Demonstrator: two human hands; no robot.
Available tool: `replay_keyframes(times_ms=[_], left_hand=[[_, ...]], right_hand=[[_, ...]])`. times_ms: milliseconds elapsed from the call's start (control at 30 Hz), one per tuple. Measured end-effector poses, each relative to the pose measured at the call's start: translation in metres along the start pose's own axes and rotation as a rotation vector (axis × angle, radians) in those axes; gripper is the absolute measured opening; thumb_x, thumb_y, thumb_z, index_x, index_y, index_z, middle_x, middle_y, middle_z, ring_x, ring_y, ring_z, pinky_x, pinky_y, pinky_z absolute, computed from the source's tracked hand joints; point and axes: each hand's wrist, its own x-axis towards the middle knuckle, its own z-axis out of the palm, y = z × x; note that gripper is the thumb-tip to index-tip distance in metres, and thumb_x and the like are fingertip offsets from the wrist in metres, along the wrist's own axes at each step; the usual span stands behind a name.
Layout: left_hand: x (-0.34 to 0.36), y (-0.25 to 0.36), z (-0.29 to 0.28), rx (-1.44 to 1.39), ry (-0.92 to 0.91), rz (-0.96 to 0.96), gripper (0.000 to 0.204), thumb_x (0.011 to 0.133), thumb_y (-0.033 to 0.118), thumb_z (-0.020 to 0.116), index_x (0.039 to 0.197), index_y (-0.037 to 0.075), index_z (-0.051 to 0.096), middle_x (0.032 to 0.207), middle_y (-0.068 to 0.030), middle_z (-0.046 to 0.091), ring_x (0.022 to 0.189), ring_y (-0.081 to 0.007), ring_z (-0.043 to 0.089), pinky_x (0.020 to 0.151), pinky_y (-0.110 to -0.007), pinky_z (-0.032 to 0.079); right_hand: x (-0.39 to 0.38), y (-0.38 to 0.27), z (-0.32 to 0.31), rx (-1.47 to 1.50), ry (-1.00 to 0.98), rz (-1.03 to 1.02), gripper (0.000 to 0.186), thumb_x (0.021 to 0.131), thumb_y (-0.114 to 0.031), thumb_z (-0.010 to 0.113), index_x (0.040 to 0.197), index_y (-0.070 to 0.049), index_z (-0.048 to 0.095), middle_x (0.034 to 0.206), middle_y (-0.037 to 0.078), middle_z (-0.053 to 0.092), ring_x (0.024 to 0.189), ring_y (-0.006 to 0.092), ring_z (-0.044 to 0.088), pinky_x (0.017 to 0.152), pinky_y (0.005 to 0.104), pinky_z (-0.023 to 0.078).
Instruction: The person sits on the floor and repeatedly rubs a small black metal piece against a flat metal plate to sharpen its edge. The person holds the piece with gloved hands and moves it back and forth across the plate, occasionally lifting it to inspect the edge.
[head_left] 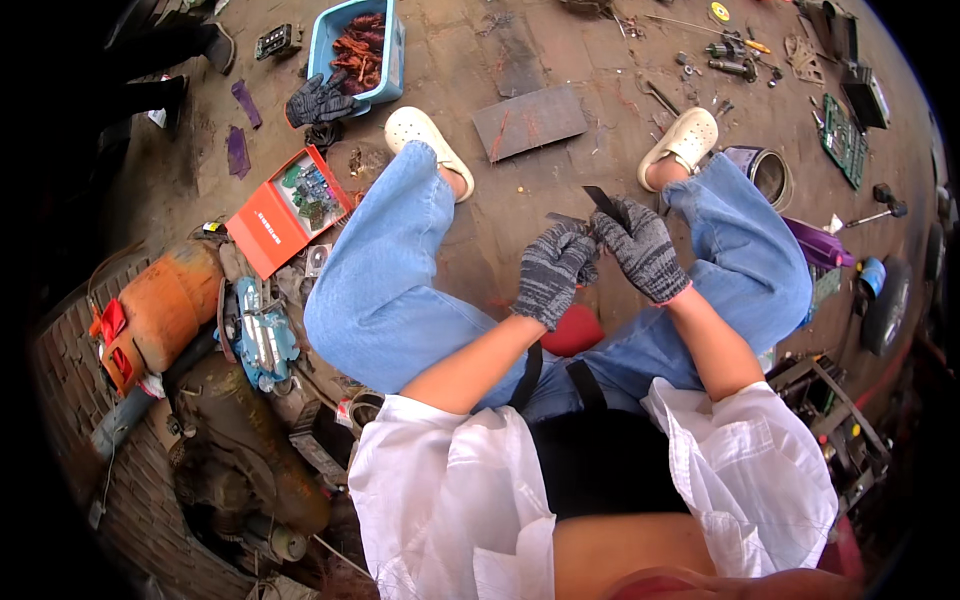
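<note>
Both my hands wear speckled grey-black knit gloves and meet above my lap. My left hand has its fingers curled on a thin grey piece, whose material I cannot make out. Just to its right, my right hand grips a flat black strip that tilts up to the left. What lies between my fingertips is mostly hidden. Below my hands are a red rounded object between my thighs and black straps.
A blue bin of reddish scrap, a loose glove, a metal plate, an orange box of circuit boards, cylinders, tools, a can and green boards surround me. Another person's legs show upper left.
</note>
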Motion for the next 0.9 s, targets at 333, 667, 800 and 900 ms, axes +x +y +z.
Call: replay_keyframes(times_ms=[333,667,800,900], left_hand=[[0.004,-0.064,0.007,0.081,0.002,-0.409,0.026,0.080,0.014,0.052,0.103,0.000,0.051,0.080,-0.0096,0.058,0.058,-0.0158,0.057,0.052,-0.027,0.047],[0.014,-0.116,0.001,1.088,-0.492,-0.157,0.032,0.073,0.025,0.053,0.098,0.004,0.055,0.092,-0.0169,0.056,0.085,-0.0287,0.055,0.076,-0.037,0.043],[-0.008,-0.149,-0.007,1.331,-0.547,-0.033,0.028,0.072,0.026,0.052,0.089,0.005,0.059,0.091,-0.0168,0.056,0.089,-0.0292,0.053,0.078,-0.038,0.042],[-0.013,-0.142,0.002,1.463,-0.655,-0.076,0.021,0.074,0.019,0.048,0.082,0.004,0.061,0.089,-0.0177,0.058,0.083,-0.0301,0.057,0.067,-0.039,0.046]], right_hand=[[0.028,0.053,0.012,-0.789,-0.197,0.086,0.024,0.079,-0.027,0.047,0.086,-0.005,0.054,0.071,0.017,0.058,0.072,0.0332,0.056,0.064,0.0417,0.043],[0.050,0.073,-0.013,-1.005,-0.206,0.245,0.031,0.073,-0.037,0.053,0.083,-0.008,0.060,0.079,0.015,0.059,0.077,0.0289,0.057,0.069,0.0386,0.044],[0.044,0.038,-0.018,-0.998,-0.303,0.209,0.034,0.070,-0.041,0.056,0.078,-0.008,0.058,0.076,0.013,0.059,0.075,0.0280,0.057,0.066,0.0378,0.044],[0.038,0.032,-0.019,-0.958,-0.298,0.144,0.033,0.070,-0.039,0.058,0.078,-0.007,0.057,0.077,0.013,0.059,0.075,0.0282,0.057,0.065,0.0381,0.044]])
